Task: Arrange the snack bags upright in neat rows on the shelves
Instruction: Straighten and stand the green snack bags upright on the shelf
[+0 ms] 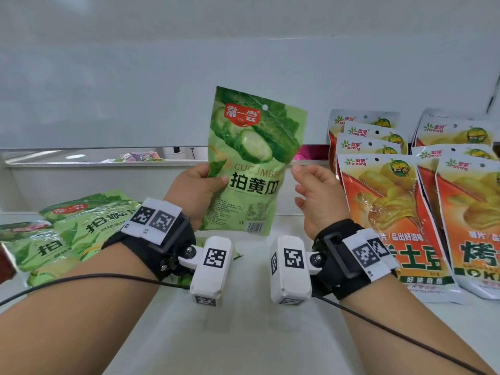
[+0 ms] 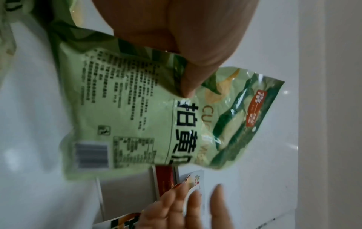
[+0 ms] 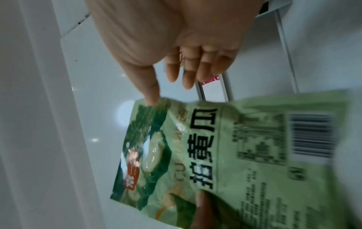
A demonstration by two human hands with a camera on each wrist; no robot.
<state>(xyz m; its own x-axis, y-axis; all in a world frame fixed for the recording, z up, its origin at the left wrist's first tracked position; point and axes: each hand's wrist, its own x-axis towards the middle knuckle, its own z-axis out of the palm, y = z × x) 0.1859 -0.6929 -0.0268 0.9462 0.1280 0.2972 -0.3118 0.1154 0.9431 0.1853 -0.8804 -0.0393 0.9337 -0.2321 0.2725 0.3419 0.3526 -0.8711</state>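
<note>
My left hand (image 1: pixel 211 182) holds a green cucumber snack bag (image 1: pixel 251 163) upright above the white shelf (image 1: pixel 243 334). It pinches the bag's left edge, with the thumb on the front. The same grip shows in the left wrist view, where the thumb presses the green bag (image 2: pixel 137 116). My right hand (image 1: pixel 305 182) hovers at the bag's right edge with its fingers loosely spread and holds nothing. In the right wrist view the right hand (image 3: pixel 186 62) has its thumb tip at the corner of the green bag (image 3: pixel 235 155); whether they touch is unclear.
More green cucumber bags (image 1: pixel 81 226) lie flat in a loose pile at the left of the shelf. Orange snack bags (image 1: pixel 384 198) lean upright in two rows at the right, the second row (image 1: pixel 470 207) by the frame's edge. The white back wall (image 1: pixel 135 104) is close behind.
</note>
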